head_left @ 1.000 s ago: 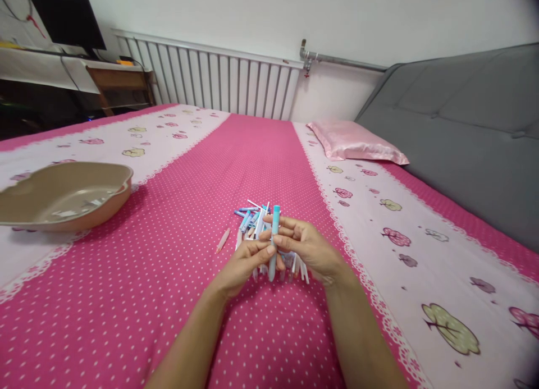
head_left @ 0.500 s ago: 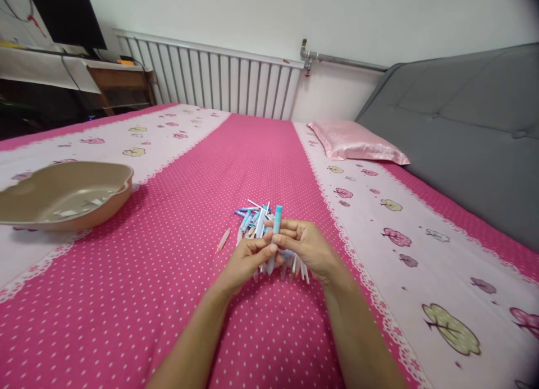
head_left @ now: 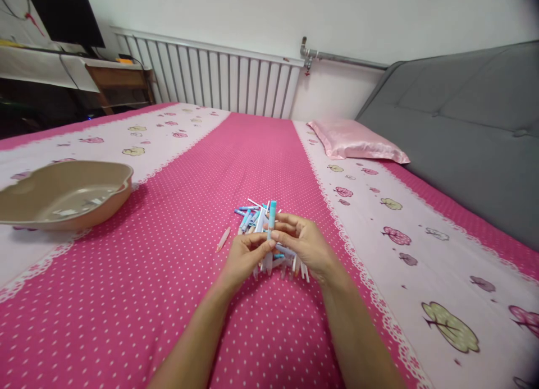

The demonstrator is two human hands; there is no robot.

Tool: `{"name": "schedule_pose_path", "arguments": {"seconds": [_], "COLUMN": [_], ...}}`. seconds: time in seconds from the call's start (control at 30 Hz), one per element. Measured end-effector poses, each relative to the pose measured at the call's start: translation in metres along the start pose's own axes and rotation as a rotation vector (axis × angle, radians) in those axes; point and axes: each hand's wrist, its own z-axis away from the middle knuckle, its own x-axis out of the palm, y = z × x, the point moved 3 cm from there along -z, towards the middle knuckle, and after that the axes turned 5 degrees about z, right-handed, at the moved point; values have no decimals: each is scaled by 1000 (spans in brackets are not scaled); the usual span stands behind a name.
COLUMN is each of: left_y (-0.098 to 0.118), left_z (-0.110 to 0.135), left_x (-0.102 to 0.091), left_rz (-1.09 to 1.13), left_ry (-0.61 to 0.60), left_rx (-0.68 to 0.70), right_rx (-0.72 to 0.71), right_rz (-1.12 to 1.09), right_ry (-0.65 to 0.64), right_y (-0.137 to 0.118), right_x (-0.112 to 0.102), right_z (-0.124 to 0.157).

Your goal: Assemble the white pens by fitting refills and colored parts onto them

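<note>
Both hands meet over a heap of pen parts. A slim marker pen (head_left: 272, 214) with a light-blue upper end stands nearly upright between them. My left hand (head_left: 244, 259) pinches its pale lower part between thumb and fingers. Around the middle, just below the blue section, close the thumb and fingers of my right hand (head_left: 309, 246). Behind and beneath the hands lies the heap of blue, white and clear pen parts (head_left: 251, 218), partly covered by the fingers. One pale pinkish pen piece (head_left: 223, 239) lies apart, left of the heap.
A beige basin (head_left: 124, 188) with some small white and grey pieces inside stands on the pink dotted bedspread (head_left: 177, 220) at left. A pink pillow (head_left: 357, 141) rests by the grey headboard (head_left: 458, 108). Beyond the bed are a radiator (head_left: 219, 77) and a desk with a monitor (head_left: 65, 18).
The marker pen has shifted slightly left and stands a little straighter. My right hand has moved slightly left and up with it; both hands keep their hold.
</note>
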Motion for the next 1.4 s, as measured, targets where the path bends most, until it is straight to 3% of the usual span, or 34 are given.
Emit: {"name": "schedule_pose_path", "arguments": {"seconds": [0.1, 0.2, 0.3, 0.4, 0.8, 1.23, 1.4], "left_y": [2, 0, -3, -4, -1, -1, -1], "left_z": [0, 0, 0, 0, 0, -1, -1], "left_x": [-2, -4, -7, -9, -7, -8, -9], "left_rz": [27, 75, 86, 95, 83, 103, 102], "left_ry": [70, 140, 194, 216, 205, 238, 250], "left_rx": [9, 3, -21, -5, -6, 8, 39], "right_rx": [-41, -33, 77, 204, 194, 238, 173], "right_rz": [253, 745, 1167, 1361, 1596, 1590, 1568], "right_ry": [107, 157, 101, 31, 106, 40, 30], "right_y": [0, -1, 2, 6, 14, 16, 16], "right_x": [-11, -17, -16, -10, 9, 12, 11], "right_z": [-1, 1, 3, 3, 2, 0, 1]}}
